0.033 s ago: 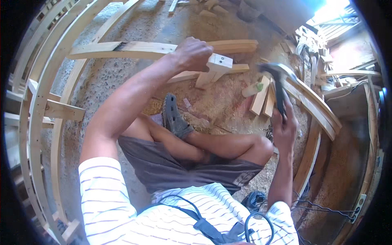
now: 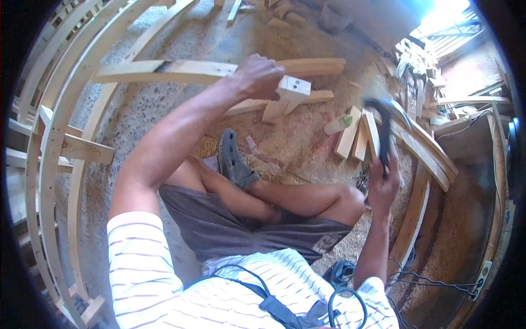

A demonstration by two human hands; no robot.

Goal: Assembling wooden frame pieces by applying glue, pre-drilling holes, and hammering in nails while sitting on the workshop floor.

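Hammer in right grip; green-topped bottle nearby.

Floor: grey, pitted left of the left fingers; brown, strewn with sawdust right of and below them. Glaring white light far beyond the right fingers, rightward; scrap wood heaped short of it. Pale socket strip, dark cables below-right.

white striped shirt, dark shorts

This is a wood workshop, with boards, a hammer, a big frame and, though blurry, maybe sawdust.
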